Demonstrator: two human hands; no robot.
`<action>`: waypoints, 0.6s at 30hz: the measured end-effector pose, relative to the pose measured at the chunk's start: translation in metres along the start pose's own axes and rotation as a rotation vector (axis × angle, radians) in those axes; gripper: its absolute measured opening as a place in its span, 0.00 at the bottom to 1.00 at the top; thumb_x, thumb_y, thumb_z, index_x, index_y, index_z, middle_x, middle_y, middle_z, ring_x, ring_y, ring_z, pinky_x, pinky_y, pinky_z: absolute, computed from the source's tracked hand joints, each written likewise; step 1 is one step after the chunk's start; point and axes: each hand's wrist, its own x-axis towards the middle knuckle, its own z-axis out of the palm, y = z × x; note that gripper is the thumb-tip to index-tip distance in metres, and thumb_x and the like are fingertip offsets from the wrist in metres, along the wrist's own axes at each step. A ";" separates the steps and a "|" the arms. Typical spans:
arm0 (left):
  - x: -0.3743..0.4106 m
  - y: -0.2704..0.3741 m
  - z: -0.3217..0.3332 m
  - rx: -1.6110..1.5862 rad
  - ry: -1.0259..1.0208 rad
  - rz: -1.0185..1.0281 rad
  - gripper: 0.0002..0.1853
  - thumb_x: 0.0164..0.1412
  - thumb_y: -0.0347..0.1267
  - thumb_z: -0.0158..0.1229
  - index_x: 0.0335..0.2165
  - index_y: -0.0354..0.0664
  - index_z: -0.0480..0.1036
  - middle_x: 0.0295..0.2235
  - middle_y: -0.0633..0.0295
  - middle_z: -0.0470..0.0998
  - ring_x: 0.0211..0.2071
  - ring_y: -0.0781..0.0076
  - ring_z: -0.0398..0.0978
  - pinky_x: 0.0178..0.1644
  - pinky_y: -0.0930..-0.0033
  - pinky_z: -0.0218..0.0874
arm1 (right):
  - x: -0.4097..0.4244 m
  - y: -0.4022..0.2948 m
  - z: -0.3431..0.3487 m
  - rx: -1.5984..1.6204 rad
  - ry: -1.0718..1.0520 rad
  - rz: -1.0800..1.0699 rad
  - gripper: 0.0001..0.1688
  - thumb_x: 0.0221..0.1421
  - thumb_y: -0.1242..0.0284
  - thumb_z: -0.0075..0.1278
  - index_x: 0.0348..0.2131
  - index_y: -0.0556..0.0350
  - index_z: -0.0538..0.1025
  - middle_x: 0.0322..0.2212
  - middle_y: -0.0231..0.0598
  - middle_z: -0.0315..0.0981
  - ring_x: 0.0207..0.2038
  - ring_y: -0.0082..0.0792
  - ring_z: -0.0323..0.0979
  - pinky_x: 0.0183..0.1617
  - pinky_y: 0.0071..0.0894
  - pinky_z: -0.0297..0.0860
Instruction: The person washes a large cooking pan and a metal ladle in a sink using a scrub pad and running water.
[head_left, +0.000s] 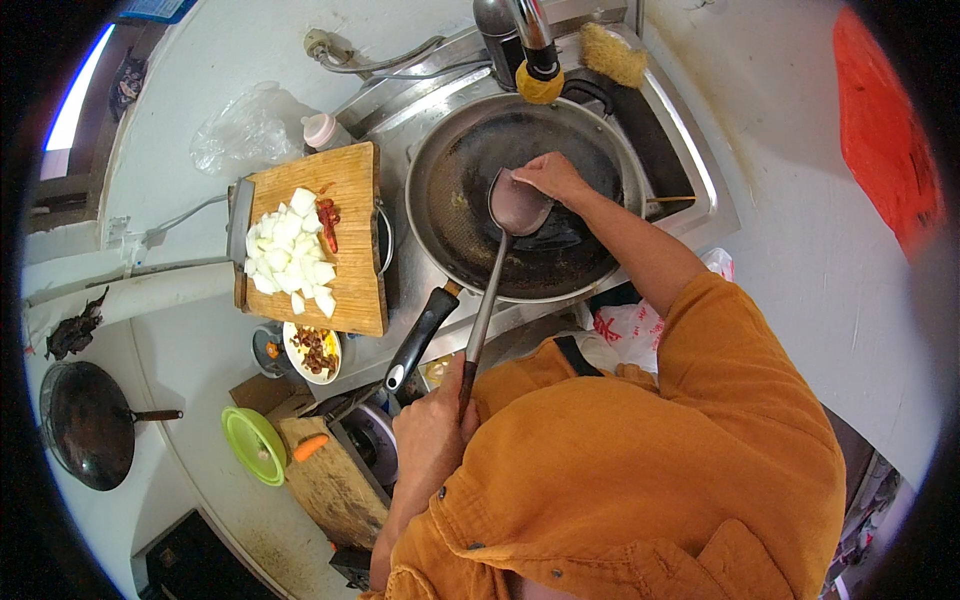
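A long-handled metal wok spatula (517, 206) spans the view, its blade over a large dark wok (465, 255) in the sink. My left hand (431, 431) is closed round the dark grip end of its handle, near my body. With the fingertips, my right hand (551, 178) touches the upper edge of the blade; whether they pinch it is hard to tell. The wok's black handle (424, 337) points towards me. Above the wok is a faucet (536, 45) with a yellow piece round its spout.
Left of the wok, a wooden cutting board (356, 300) bears white vegetable pieces (289, 251) and red chili pieces (328, 225). A plate of chopped food (313, 352), a green basin (253, 446) and a carrot (310, 448) lie nearer. A scouring pad (613, 56) sits behind the wok.
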 end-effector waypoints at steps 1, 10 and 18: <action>0.002 0.000 -0.001 -0.006 -0.021 -0.016 0.32 0.54 0.33 0.62 0.58 0.50 0.64 0.26 0.47 0.78 0.27 0.48 0.78 0.29 0.55 0.68 | 0.002 0.005 0.001 0.003 0.007 -0.023 0.16 0.48 0.61 0.60 0.29 0.55 0.84 0.29 0.42 0.82 0.32 0.36 0.78 0.39 0.38 0.72; 0.025 0.006 -0.030 -0.070 -0.005 -0.004 0.27 0.52 0.30 0.61 0.53 0.45 0.69 0.28 0.42 0.78 0.32 0.41 0.76 0.36 0.49 0.67 | -0.031 -0.009 -0.023 -0.733 0.105 -0.347 0.22 0.50 0.68 0.59 0.46 0.50 0.77 0.43 0.42 0.74 0.50 0.47 0.67 0.48 0.51 0.69; 0.063 0.001 -0.011 -0.096 -0.034 0.078 0.20 0.54 0.29 0.58 0.46 0.37 0.70 0.28 0.44 0.77 0.28 0.42 0.75 0.33 0.54 0.66 | -0.002 0.037 -0.029 -0.820 0.108 -0.365 0.25 0.50 0.75 0.57 0.47 0.57 0.68 0.45 0.52 0.66 0.50 0.57 0.65 0.48 0.55 0.69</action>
